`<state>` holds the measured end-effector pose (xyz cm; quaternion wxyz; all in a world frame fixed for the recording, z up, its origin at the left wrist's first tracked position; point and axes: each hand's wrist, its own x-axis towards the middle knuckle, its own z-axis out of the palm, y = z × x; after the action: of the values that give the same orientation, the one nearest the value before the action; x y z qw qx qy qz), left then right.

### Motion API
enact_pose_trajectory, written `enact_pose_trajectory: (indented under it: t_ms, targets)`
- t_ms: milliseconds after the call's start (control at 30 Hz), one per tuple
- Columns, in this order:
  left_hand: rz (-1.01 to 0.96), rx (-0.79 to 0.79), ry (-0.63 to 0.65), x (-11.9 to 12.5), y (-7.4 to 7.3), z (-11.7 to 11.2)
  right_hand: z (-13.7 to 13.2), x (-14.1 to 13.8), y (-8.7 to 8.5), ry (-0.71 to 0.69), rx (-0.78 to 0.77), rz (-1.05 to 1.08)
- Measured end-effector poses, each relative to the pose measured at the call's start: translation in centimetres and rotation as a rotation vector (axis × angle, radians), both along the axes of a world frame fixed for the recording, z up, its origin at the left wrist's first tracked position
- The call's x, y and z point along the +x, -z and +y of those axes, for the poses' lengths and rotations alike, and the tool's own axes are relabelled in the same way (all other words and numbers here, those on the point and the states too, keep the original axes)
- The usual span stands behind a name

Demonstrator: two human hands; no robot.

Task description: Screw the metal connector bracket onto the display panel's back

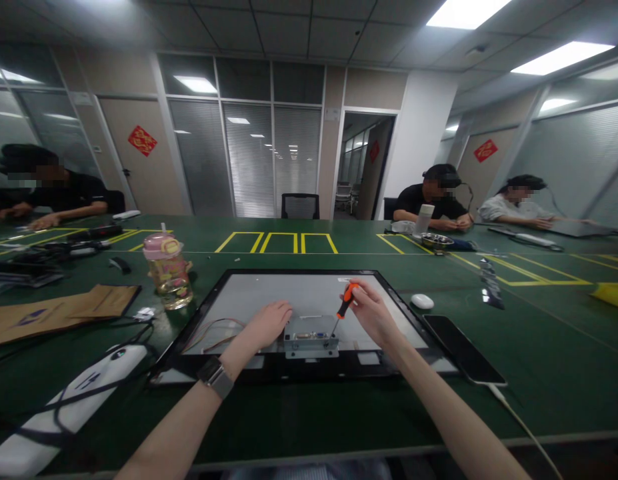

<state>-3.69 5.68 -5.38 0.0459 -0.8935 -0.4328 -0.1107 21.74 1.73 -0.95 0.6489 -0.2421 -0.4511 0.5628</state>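
My right hand (376, 313) grips a screwdriver (346, 300) with an orange and black handle. The shaft points down, its tip at the right end of a small metal box with ports (311, 342). That box sits at the near middle of a flat display panel (239, 288) with a grey back and black frame. Beside the box's left end, my left hand (273, 321) rests palm down, fingers extended and its thumb hidden; no held thing shows. Thin wires (213, 327) lie on the panel left of my wrist.
A pink-lidded bottle (167, 270), a paper bag (63, 313) and a white power strip (73, 407) with cables lie left. Right are a white earbud case (422, 301) and a cabled phone (463, 350). Several people sit across the green table (309, 413).
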Motion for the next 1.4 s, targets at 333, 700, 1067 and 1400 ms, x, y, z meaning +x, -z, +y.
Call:
enact_pose_trajectory:
  t_ms: [333,700,1067,1400]
  targets:
    - [-0.02,0.001,0.002,0.0,-0.03,-0.04,0.17,0.02,-0.06,-0.051,-0.008,0.022]
    - [0.005,0.004,0.001,-0.05,0.21,0.01,-0.12,-0.21,-0.24,-0.064,-0.002,0.024]
    - [0.032,0.022,0.012,-0.03,-0.13,-0.26,-0.09,0.09,-0.24,0.036,-0.012,-0.021]
    - [0.0,-0.005,0.006,-0.16,0.19,0.1,0.37,0.23,0.23,0.01,-0.058,0.076]
